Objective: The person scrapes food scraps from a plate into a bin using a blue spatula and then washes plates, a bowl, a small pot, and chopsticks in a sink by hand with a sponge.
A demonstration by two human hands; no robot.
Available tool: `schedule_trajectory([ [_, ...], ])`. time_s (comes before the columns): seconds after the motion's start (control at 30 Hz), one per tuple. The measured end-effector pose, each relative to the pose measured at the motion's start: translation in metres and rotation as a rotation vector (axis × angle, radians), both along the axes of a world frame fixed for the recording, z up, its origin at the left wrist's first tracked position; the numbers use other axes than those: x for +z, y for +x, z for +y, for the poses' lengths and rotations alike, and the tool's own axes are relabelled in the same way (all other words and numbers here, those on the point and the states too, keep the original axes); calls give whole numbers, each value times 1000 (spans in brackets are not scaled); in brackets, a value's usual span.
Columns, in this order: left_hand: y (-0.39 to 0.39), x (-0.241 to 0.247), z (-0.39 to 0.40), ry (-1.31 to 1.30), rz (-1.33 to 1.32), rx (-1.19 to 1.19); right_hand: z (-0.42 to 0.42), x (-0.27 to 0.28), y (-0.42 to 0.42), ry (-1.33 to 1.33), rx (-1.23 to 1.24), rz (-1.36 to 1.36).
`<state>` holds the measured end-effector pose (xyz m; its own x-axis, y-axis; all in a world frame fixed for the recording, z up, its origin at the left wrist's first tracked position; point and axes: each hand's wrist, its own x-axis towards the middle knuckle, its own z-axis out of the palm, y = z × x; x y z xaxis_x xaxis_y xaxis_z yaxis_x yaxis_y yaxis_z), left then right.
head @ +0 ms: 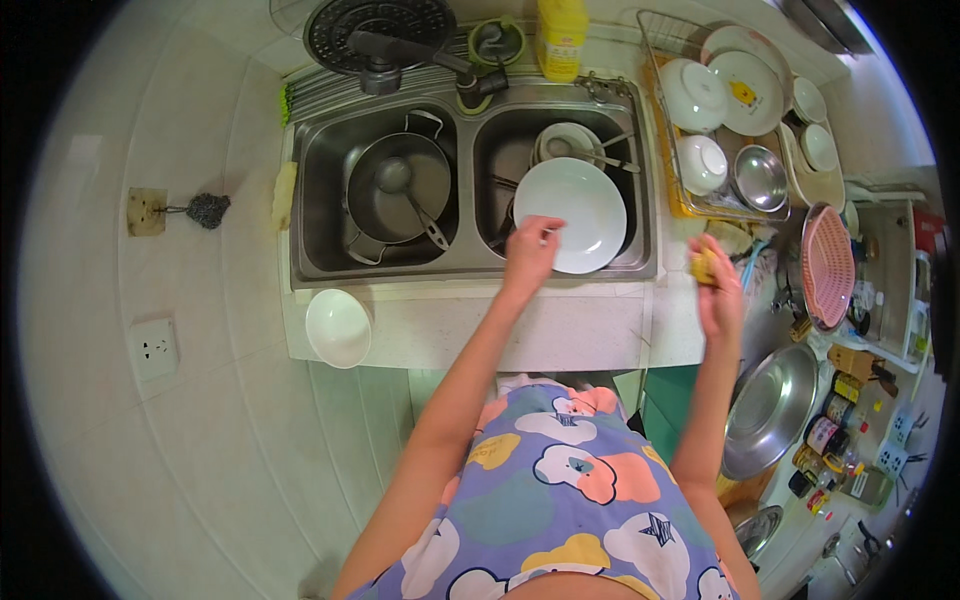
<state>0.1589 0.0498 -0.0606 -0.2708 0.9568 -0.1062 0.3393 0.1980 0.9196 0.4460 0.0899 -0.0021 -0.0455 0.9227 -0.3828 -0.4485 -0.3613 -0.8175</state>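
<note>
My left hand (533, 251) is over the lower left rim of a white plate (581, 202), its fingers curled. Whether it grips the rim is unclear. The plate lies in the right sink basin (498, 154), partly covering stacked bowls (574, 136) with a ladle and other utensils on them. My right hand (720, 292) holds a yellow sponge (703, 266) over the counter to the right of the sink, slightly blurred. In the left basin (319, 225) stands a two-handled metal pot (367, 202) with a slotted or solid ladle (394, 177) inside.
A white bowl (338, 328) stands at the counter's front left. The faucet (472, 84) and a yellow bottle (561, 45) are behind the sink. To the right are a dish rack (664, 161) with bowls and plates, a pink colander (828, 266) and a large metal basin (772, 412).
</note>
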Motion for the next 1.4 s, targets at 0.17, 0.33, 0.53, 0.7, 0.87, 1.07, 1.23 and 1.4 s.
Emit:
schedule_trajectory([
  [0.17,20,32,35,-178,-656,-94,26,-9,-126,306,475,-274],
  [0.33,-8,48,72,-14,-555,97,57,-21,-154,216,401,-243],
  [0.53,-38,73,120,-71,-382,-36,103,1,-173,84,366,-167],
  [0.7,-59,111,155,-191,-719,-190,132,17,-169,62,403,-99],
  [0.87,-62,108,166,-318,-707,-261,141,2,-177,324,362,-56],
  [1.07,-62,118,176,-275,-434,-308,154,6,-178,-34,389,208],
  [1.23,-75,137,223,287,465,-83,177,0,-193,-136,254,407],
  [1.4,-75,169,284,406,859,-122,200,15,-217,9,13,244],
])
